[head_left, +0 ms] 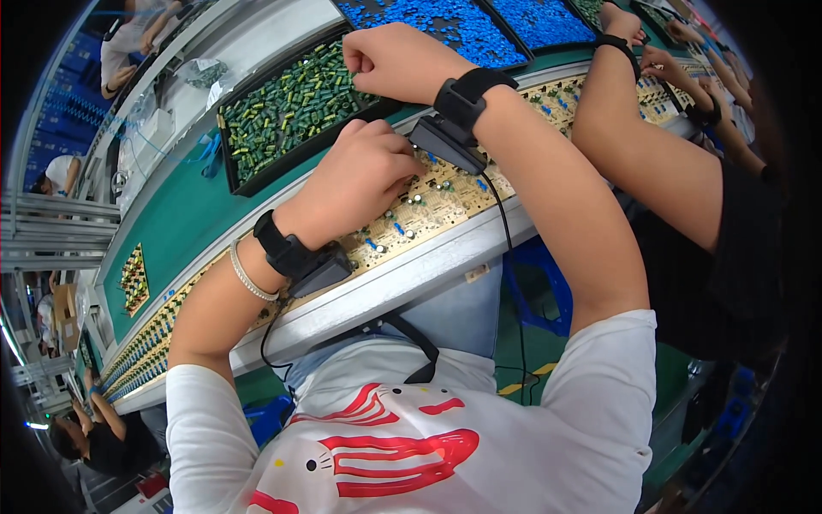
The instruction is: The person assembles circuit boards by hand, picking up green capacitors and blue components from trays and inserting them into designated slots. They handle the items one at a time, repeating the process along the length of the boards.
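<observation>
My left hand [355, 182] is bent down over a row of tan circuit boards [462, 197], its fingers curled together close to the board surface. What its fingertips hold, if anything, is hidden. My right hand [407, 62] is raised over the right end of a black tray of green cylindrical components [287, 111], which look like capacitors. Its fingers are folded in, and anything inside them is out of sight. Small blue parts [398, 229] and round capacitors [417, 199] stand on the boards. Both wrists wear black straps with a black box and cable.
Trays of small blue components [428, 30] lie beyond my right hand. A metal rail [385, 287] edges the line on my side. One populated board [134, 281] lies on the green surface at left. A co-worker's arm [646, 146] reaches in close on my right.
</observation>
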`<state>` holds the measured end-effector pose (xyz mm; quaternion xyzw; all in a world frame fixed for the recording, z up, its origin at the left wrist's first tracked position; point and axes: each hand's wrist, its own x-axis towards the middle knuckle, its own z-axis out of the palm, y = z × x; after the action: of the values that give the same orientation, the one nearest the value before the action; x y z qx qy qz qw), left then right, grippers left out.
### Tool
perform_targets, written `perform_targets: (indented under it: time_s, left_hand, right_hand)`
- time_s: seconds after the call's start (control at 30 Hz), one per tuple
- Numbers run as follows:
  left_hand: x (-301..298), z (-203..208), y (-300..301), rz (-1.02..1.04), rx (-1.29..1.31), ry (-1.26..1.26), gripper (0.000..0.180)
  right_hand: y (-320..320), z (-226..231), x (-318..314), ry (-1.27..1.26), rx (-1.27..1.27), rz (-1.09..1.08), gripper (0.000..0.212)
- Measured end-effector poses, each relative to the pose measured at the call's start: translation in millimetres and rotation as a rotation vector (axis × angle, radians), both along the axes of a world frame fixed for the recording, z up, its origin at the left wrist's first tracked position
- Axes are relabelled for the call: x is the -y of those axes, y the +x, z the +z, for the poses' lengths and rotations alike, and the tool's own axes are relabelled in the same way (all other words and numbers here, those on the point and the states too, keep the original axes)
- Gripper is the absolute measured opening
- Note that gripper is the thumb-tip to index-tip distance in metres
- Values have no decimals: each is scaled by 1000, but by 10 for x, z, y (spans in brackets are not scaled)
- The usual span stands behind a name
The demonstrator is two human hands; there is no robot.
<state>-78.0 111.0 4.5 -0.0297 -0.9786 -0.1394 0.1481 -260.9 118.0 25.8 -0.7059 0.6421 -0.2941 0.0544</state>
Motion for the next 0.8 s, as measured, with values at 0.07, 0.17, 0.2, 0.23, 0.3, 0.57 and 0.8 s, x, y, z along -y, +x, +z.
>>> perform_targets:
  time_s: [0.07, 0.17, 0.2, 0.23, 0.3, 0.57, 0.8]
  left_hand:
    - [-23, 17, 12, -15, -4, -46, 19]
    - [-73, 37, -26, -66, 17, -140, 17]
    - [-51, 51, -28, -56, 12, -135, 17]
    - [-15, 72, -45, -68, 76, -75, 16]
    - [135, 149, -99, -64, 142, 67, 15]
    - [757, 129, -869, 205, -107, -151, 20]
    - [663, -11, -1068, 298, 6, -216, 11]
  right_hand:
    - [10, 20, -80, -70, 37, 18, 14]
    - [-11, 63, -333, -140, 195, -22, 18]
    - [4, 96, -441, -142, 225, -27, 18]
    - [5, 96, -566, -176, 328, -12, 18]
    - [63, 124, -844, -188, 411, -57, 17]
    - [412, -116, -1782, 356, 353, -86, 15]
    - [518, -178, -1730, 330, 341, -102, 14]
